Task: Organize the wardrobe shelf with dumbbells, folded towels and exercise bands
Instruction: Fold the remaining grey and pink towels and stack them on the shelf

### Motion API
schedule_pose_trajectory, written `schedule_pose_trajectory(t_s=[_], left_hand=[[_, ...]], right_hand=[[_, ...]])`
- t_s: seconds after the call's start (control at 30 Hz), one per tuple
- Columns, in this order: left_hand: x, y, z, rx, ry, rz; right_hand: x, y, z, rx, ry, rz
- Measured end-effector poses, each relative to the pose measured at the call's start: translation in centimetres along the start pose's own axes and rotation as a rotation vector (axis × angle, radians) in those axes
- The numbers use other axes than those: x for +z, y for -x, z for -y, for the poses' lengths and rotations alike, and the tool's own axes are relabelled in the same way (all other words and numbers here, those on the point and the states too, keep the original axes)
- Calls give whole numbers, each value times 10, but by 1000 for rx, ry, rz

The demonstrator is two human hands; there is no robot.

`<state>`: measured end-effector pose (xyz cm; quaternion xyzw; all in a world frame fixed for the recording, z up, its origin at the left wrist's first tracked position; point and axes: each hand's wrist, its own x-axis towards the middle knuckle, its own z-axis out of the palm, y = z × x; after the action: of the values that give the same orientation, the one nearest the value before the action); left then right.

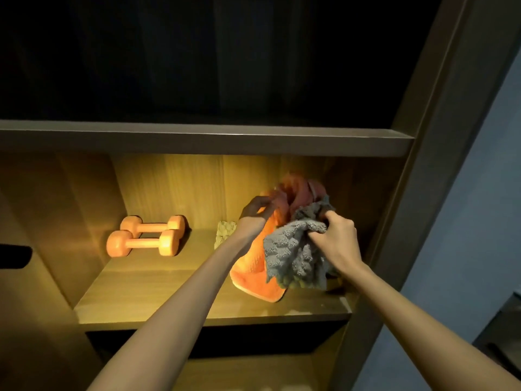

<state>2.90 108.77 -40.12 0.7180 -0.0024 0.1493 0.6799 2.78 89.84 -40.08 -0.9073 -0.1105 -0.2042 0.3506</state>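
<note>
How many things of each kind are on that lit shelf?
Dumbbells: 2
Towels: 4 (orange towel, gray towel, reddish towel, blurred, pale towel)
Total: 6

The person's two forearms are bare, uncovered from the bottom edge of the frame up to the wrists. The left arm (186, 300) runs through the lower centre, slim and smooth. The left hand (255, 211), at centre, is shadowed and motion-blurred. The right arm (417, 328) fills the lower right, and the right hand (337, 235) shows knuckles and faint tendon lines on its back.
</note>
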Motion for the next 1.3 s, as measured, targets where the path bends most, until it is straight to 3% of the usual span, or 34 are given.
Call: schedule_pose_trajectory(t_s=[0.17, 0.4, 0.53, 0.63, 0.8, 1.1, 1.2, 1.3], left_hand=[[-20, 22, 71, -149, -251, 1], [-45, 27, 135, -350, -510, 70], [-46, 28, 159, -386, -477, 168], [-41, 30, 173, -391, -510, 158], [-12, 20, 182, -417, -481, 232], [48, -10, 172, -366, -680, 375], [40, -6, 167, -335, -604, 380], [26, 2, 163, -367, -435, 276]], right_hand=[[31, 7, -24, 138, 93, 228], [72, -4, -38, 181, 0, 255], [102, -1, -48, 138, 69, 589], [123, 11, -60, 76, 131, 691], [133, 7, -91, 164, 139, 619], [118, -10, -115, 218, 276, 532], [109, -8, -109, 207, 282, 492], [90, -8, -97, 62, 417, 375]])
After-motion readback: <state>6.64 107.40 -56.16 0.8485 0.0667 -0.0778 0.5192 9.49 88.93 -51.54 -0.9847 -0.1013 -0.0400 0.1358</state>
